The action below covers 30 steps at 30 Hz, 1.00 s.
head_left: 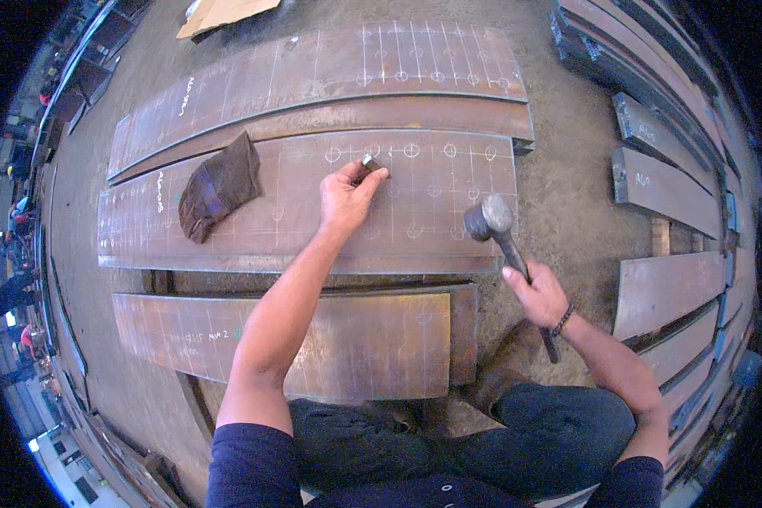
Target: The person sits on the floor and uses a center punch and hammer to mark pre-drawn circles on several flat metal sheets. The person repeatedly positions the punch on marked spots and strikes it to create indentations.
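Note:
My left hand (347, 199) is closed on a short metal punch (368, 162), its bright end up between my thumb and fingers. The tip is hidden behind my fingers. Beneath it lies a brown steel plate (313, 229) marked with chalk lines and a row of chalk circles. To the right, my right hand (538, 295) grips the dark handle of a hammer (493, 217). The hammer's thick grey head is raised near the plate's right end, apart from the punch. A dark, crumpled cloth piece (222, 188), perhaps a glove or cap, rests on the plate to the left.
Beyond lies another chalk-marked steel plate (313, 72); a rust-toned plate (381, 347) lies nearer, before my knees. Stacked steel plates (669, 182) line the right side. Cardboard (224, 15) lies at the far edge. People (27, 339) are small at the far left.

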{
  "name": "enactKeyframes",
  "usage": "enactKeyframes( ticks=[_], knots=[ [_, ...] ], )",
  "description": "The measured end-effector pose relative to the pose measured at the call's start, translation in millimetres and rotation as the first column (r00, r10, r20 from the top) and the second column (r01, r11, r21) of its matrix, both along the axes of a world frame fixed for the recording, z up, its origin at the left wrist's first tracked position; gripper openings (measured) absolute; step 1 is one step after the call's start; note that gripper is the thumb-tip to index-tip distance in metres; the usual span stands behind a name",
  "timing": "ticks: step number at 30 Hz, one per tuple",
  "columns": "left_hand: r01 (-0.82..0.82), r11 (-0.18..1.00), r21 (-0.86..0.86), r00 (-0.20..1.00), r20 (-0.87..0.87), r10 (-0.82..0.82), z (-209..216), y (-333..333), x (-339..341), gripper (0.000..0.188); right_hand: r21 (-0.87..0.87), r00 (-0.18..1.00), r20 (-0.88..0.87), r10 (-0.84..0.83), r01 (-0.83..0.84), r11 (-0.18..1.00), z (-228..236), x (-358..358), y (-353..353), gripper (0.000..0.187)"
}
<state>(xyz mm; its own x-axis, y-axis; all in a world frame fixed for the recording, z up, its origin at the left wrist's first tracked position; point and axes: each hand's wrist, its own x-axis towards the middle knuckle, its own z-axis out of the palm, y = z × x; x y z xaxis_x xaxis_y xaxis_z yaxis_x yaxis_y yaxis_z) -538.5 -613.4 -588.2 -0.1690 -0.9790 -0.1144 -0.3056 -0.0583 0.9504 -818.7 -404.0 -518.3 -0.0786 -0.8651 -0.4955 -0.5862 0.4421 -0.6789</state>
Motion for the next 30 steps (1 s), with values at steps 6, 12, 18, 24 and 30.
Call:
enactKeyframes(
  ticks=[6,12,18,24,30],
  knots=[
    [0.038,0.999,-0.012,0.997,-0.064,-0.038,12,6,-29,0.024,0.142,0.995,0.069,-0.066,0.056,0.988,-18,-7,21,0.044],
    [0.074,0.997,0.031,0.996,0.052,-0.075,4,22,-51,0.026,0.164,0.986,0.120,-0.116,0.096,0.982,-29,-7,27,0.045],
    [0.082,0.995,-0.057,0.994,0.075,-0.078,-6,27,-61,0.026,0.150,0.991,0.106,-0.086,0.070,0.986,-34,-11,28,0.047],
    [0.077,0.994,-0.074,0.993,0.097,-0.069,-10,27,-63,0.024,0.135,0.991,0.121,-0.059,0.042,0.990,-32,-14,25,0.045],
    [0.068,0.995,-0.072,0.994,0.090,-0.061,-8,27,-64,0.024,0.110,0.992,0.114,-0.045,0.033,0.993,-32,-16,25,0.045]
  ],
)
